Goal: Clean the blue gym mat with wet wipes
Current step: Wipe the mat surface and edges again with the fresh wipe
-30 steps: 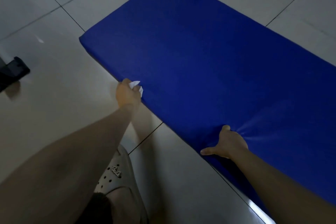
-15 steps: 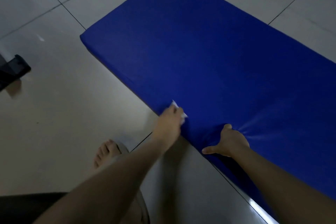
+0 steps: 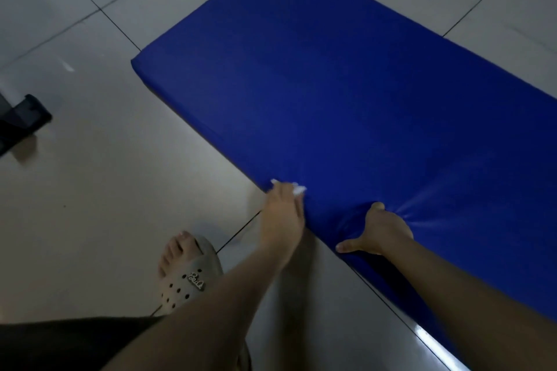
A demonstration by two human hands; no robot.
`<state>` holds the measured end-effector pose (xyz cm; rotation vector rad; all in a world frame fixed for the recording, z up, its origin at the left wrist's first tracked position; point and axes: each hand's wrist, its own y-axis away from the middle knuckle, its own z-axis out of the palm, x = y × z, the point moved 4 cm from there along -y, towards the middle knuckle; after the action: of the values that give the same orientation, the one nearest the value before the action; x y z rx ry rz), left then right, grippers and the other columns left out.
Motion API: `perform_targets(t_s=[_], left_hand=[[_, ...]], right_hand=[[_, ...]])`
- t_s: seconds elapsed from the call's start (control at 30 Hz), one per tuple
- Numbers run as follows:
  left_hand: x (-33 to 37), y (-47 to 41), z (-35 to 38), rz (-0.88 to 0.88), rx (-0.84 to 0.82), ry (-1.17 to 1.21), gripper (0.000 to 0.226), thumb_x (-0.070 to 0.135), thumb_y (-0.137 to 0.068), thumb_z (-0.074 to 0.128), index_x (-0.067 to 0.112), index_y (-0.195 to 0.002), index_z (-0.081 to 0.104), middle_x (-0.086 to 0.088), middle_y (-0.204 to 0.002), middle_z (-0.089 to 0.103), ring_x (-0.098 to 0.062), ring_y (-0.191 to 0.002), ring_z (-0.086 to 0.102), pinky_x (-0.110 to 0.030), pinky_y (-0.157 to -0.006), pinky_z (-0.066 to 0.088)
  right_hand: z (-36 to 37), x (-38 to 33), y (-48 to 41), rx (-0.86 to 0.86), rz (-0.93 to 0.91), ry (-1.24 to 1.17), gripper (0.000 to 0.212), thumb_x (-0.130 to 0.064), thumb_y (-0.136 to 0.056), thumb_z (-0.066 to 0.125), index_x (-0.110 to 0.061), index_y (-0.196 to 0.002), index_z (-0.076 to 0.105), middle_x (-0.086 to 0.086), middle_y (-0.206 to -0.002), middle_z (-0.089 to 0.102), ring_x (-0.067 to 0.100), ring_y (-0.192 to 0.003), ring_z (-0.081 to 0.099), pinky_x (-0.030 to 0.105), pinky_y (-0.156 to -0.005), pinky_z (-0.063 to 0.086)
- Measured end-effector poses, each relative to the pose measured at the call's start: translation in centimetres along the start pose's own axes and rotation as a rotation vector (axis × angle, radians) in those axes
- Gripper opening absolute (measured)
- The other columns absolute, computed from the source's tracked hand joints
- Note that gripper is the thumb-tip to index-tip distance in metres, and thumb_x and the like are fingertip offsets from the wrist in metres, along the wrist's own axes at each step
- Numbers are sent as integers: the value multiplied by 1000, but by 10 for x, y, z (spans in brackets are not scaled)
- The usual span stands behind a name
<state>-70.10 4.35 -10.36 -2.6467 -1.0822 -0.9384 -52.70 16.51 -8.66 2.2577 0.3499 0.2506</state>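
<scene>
A thick blue gym mat point(image 3: 346, 93) lies on the tiled floor and runs from the upper middle to the right edge. My left hand point(image 3: 283, 214) holds a white wet wipe point(image 3: 297, 188) against the mat's near side edge. Only small white corners of the wipe show past my fingers. My right hand point(image 3: 379, 232) grips the same near edge a little to the right, fingers curled under it and thumb on top. The cover wrinkles around that grip and the edge is raised slightly off the floor.
Pale glossy floor tiles point(image 3: 114, 190) with dark grout lines surround the mat. My foot in a grey perforated clog point(image 3: 187, 274) stands near my left arm. A dark object point(image 3: 21, 120) sits at the left edge of the view.
My left hand has slid the wipe rightwards along the mat's near edge, from near the corner to close beside my right hand. My right hand kept its grip in place.
</scene>
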Motion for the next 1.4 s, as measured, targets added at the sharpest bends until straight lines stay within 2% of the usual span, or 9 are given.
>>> perform_targets(t_s=[0.17, 0.33, 0.53, 0.73, 0.9, 1.03, 1.13, 1.3, 1.4], left_hand=[[-1, -1, -3, 269, -93, -120, 30, 38, -101, 43, 20, -121, 55, -1, -117, 58, -12, -99, 55, -28, -87, 49], [-59, -91, -58, -112, 100, -217, 23, 28, -102, 52, 12, -118, 56, -9, -118, 58, -21, -97, 60, -34, -88, 51], [-40, -69, -45, -264, 162, -30, 15, 24, -103, 52, 11, -99, 57, -5, -96, 60, -21, -86, 59, -29, -73, 42], [31, 29, 21, 41, -148, 32, 18, 22, -100, 55, 20, -117, 59, 6, -107, 58, -7, -94, 56, -27, -88, 53], [29, 15, 29, 486, -299, -290, 32, 22, -104, 41, 18, -134, 49, -6, -125, 52, -22, -109, 53, -35, -91, 48], [-28, -66, -30, 178, -62, -447, 26, 28, -106, 44, 12, -123, 55, -10, -121, 56, -23, -103, 58, -36, -91, 49], [-50, -85, -54, -29, 13, -408, 23, 17, -101, 52, 8, -122, 54, -12, -119, 58, -23, -98, 61, -33, -85, 49], [-13, -41, -27, 27, -72, -272, 28, 26, -105, 46, 12, -127, 56, -6, -121, 61, -19, -105, 61, -35, -96, 52], [26, 12, 12, 233, -177, -223, 30, 25, -106, 43, 18, -133, 53, -1, -124, 59, -13, -110, 57, -32, -99, 48]], right_hand=[[-1, 1, 1, 15, -10, -16, 129, -81, -46, 82, -5, -136, 27, 8, -117, 60, 25, -108, 61, 34, -72, 54], [-1, 2, 3, 4, -11, -18, 128, -81, -46, 82, -6, -134, 28, 3, -102, 51, 23, -104, 61, 33, -69, 52], [0, 0, 2, -1, -8, -14, 132, -82, -45, 81, -5, -137, 27, 5, -109, 56, 24, -107, 61, 32, -67, 50], [1, 2, 0, 14, -5, -36, 135, -79, -46, 84, -3, -141, 25, 9, -119, 59, 28, -112, 61, 35, -71, 53], [1, 3, 1, 18, -9, -43, 135, -79, -45, 84, -4, -141, 25, 8, -115, 59, 27, -109, 62, 35, -70, 54], [1, 3, 2, 15, -15, -27, 134, -83, -43, 81, -5, -138, 27, 4, -102, 53, 24, -101, 61, 33, -66, 51], [2, 4, 1, 9, -16, -15, 132, -83, -44, 81, -5, -137, 28, 7, -114, 58, 24, -106, 61, 32, -67, 51], [0, 2, 2, 23, -21, -8, 132, -81, -45, 82, -5, -138, 28, 8, -119, 59, 25, -108, 62, 33, -65, 49], [0, 4, 1, 30, -15, -25, 134, -79, -47, 83, -4, -142, 26, 10, -123, 59, 27, -111, 62, 34, -68, 51]])
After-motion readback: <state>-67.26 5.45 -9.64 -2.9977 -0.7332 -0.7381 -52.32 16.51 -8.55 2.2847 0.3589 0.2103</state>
